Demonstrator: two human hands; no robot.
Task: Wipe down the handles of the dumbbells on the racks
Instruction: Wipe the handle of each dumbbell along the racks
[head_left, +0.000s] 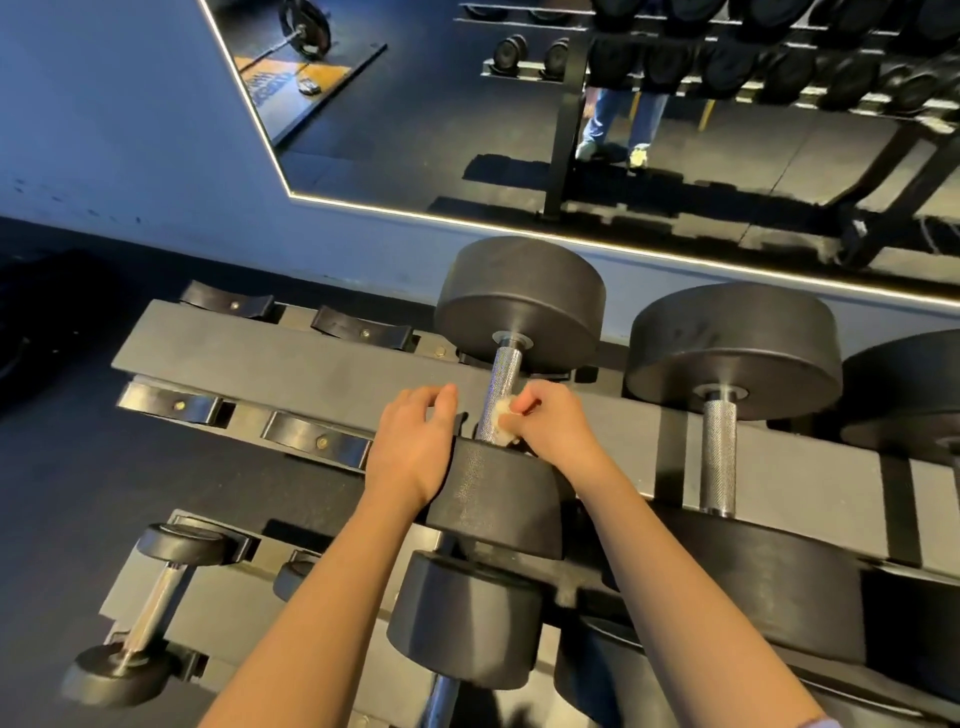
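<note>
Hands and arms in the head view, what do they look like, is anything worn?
Both forearms are bare. The left hand and right hand show no gloves, rings or watch. A sliver of pale lilac fabric, perhaps a sleeve, edges the right arm at the bottom.

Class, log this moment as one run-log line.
step: cleaning handle | right hand: pinches wipe against handle | left hand: grips near head
</note>
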